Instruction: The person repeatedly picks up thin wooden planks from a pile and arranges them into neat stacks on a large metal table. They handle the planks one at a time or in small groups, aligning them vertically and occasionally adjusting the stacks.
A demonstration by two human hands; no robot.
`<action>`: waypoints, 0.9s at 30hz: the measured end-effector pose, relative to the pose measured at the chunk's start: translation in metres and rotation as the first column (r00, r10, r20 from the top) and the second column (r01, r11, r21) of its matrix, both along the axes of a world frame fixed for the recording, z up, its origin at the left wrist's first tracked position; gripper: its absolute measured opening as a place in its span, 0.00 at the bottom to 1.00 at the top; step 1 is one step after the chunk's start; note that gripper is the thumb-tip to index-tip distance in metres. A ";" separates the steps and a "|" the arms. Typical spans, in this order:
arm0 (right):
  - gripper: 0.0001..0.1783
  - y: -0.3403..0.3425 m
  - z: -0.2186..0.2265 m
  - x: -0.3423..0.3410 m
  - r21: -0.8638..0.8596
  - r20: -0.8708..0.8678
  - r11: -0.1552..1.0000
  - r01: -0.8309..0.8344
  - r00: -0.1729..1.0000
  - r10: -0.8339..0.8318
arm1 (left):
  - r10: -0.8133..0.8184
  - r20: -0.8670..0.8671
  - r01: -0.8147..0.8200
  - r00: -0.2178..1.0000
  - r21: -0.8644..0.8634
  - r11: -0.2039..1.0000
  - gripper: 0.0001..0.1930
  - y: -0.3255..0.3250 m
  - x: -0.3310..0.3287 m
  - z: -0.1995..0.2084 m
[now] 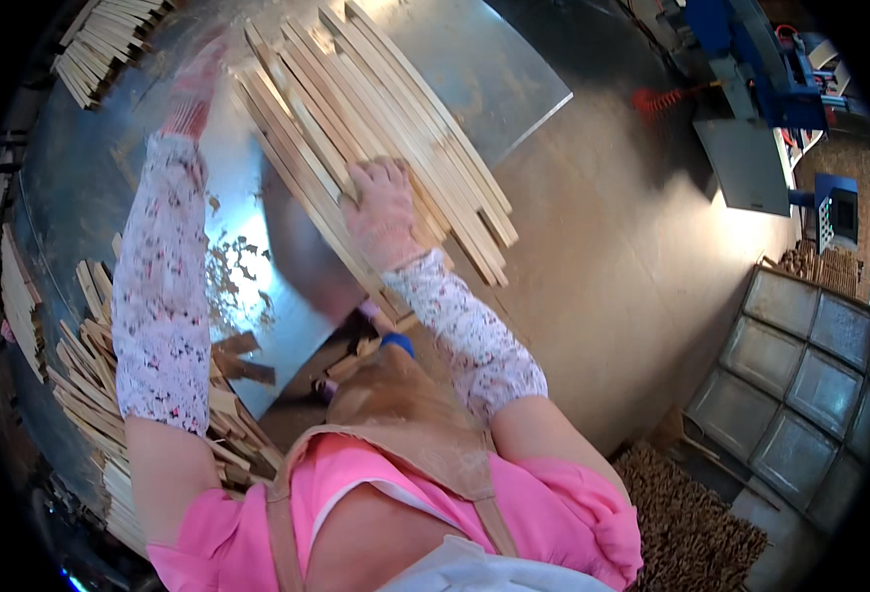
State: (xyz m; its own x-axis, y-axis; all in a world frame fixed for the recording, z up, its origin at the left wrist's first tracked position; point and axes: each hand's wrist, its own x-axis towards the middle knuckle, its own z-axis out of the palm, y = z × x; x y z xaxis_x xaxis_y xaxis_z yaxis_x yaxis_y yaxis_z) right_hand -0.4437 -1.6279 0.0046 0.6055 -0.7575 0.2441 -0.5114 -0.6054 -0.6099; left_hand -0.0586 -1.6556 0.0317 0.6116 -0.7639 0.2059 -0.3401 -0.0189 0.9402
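A bundle of long, pale wooden strips [346,109] lies slantwise over the metal tabletop, its near ends sticking out past the edge above the floor. My right hand [384,212], in a pink glove, is closed over strips at the bundle's near left part, fingers curled across them. My left hand [198,84], also gloved in pink, is stretched to the far left of the bundle, beside the strips' far ends. It is smeared, so its fingers and anything in them cannot be made out. Patterned sleeves cover both forearms.
The shiny metal table [514,59] carries scattered wood debris. More strips are heaped at the left [100,385], with another stack [100,49] at the far left. Blue machinery [751,59] stands at the far right. A gridded panel [790,355] and a brown shaggy mat [687,518] lie at the near right.
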 end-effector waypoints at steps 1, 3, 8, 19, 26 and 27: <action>0.28 -0.007 0.001 -0.009 0.038 0.008 0.996 0.081 0.997 -0.082 | 0.053 -0.324 -0.082 0.944 -0.077 0.994 0.19 -0.004 -0.066 0.014; 0.22 -0.006 0.038 -0.019 0.531 0.087 0.837 0.134 0.974 -0.211 | 0.183 -0.337 -0.127 0.923 0.182 0.975 0.18 0.060 -0.089 0.000; 0.19 -0.042 0.132 -0.093 0.787 0.426 0.615 -0.046 0.761 -0.489 | 0.247 -0.602 0.068 0.760 0.451 0.890 0.32 0.158 -0.235 -0.084; 0.21 0.016 -0.027 -0.334 0.659 -0.090 0.266 0.703 0.425 -0.901 | 0.136 -0.071 -0.059 0.988 0.645 0.762 0.40 0.119 -0.278 -0.052; 0.31 -0.012 -0.043 -0.186 0.687 0.054 0.251 0.682 0.297 -0.953 | 0.141 -0.155 -0.039 0.978 0.527 0.849 0.33 0.100 -0.280 -0.074; 0.32 -0.035 -0.058 -0.192 0.671 0.060 0.282 0.686 0.328 -0.943 | 0.131 -0.180 -0.017 0.975 0.528 0.849 0.32 0.087 -0.285 -0.061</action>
State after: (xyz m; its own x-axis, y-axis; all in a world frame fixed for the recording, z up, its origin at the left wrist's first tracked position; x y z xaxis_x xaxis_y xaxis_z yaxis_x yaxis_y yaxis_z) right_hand -0.6359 -1.6625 -0.0534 -0.4794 -0.8279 -0.2911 -0.1876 0.4208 -0.8876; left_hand -0.3438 -1.5690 -0.0293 0.6546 -0.6740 -0.3424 -0.1230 -0.5419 0.8314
